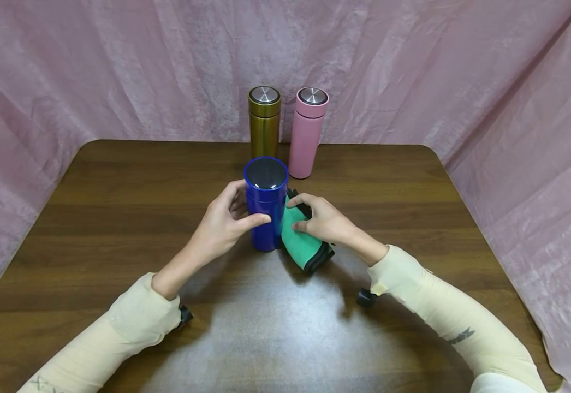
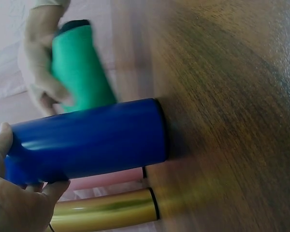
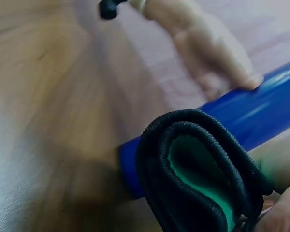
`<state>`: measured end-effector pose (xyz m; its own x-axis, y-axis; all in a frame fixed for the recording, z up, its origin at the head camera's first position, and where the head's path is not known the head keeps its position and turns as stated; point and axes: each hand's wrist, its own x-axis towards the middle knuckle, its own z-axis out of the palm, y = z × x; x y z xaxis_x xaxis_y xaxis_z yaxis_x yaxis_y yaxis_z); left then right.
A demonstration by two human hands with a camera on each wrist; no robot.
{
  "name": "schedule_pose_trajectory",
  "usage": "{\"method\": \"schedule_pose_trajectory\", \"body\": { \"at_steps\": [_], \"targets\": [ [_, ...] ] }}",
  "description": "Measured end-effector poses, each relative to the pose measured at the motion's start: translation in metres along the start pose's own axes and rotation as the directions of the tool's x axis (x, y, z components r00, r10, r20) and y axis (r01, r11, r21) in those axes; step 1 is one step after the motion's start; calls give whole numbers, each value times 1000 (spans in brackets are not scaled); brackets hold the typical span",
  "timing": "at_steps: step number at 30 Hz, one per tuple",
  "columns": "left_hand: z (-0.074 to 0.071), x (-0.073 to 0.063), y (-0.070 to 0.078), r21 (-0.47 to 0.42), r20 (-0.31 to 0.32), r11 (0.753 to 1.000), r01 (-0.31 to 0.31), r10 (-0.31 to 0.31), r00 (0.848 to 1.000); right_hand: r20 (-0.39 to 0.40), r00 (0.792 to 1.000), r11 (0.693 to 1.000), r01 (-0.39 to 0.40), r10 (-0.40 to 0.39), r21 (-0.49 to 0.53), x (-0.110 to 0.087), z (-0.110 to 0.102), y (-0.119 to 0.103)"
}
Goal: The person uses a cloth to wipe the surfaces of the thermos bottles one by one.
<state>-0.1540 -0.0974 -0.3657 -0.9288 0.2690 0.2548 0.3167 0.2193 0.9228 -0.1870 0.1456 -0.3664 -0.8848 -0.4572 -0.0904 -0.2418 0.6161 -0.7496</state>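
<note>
A blue bottle with a dark, glossy lid (image 1: 266, 218) is upright near the middle of the wooden table; whether its base touches the wood I cannot tell. My left hand (image 1: 221, 224) grips it from the left, thumb (image 2: 1, 137) across the near side. To the right of the bottle, my right hand (image 1: 322, 221) holds a folded green cloth with black edging (image 1: 302, 243). In the right wrist view the cloth's rolled black border (image 3: 179, 125) hides part of the bottle. Cloth and bottle are side by side, apparently touching.
Behind the blue bottle stand a gold bottle (image 1: 264, 123) and a pink bottle (image 1: 308, 134), both with silver-topped lids. They are near the far edge of the brown table (image 1: 133, 218). Pink drapes (image 1: 167, 71) hang around it.
</note>
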Motion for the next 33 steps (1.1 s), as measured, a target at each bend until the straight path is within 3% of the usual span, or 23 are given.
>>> {"method": "schedule_pose_trajectory", "body": {
  "at_steps": [7,16,23,33],
  "targets": [
    [1,-1,0,-24,-6,1000,4,-4,1000,-176,980,990,111,-95,84,-27,-32,-39],
    [2,0,2,-22,-11,1000,5,-5,1000,-294,933,965,245,-208,97,-45,-62,-68],
    [2,0,2,-23,-8,1000,10,-11,1000,-348,905,945,303,-243,127,-45,-63,-72],
    [1,-1,1,-35,1,999,16,-16,1000,-321,917,952,284,-236,112,-30,-48,-57]
  ]
}}
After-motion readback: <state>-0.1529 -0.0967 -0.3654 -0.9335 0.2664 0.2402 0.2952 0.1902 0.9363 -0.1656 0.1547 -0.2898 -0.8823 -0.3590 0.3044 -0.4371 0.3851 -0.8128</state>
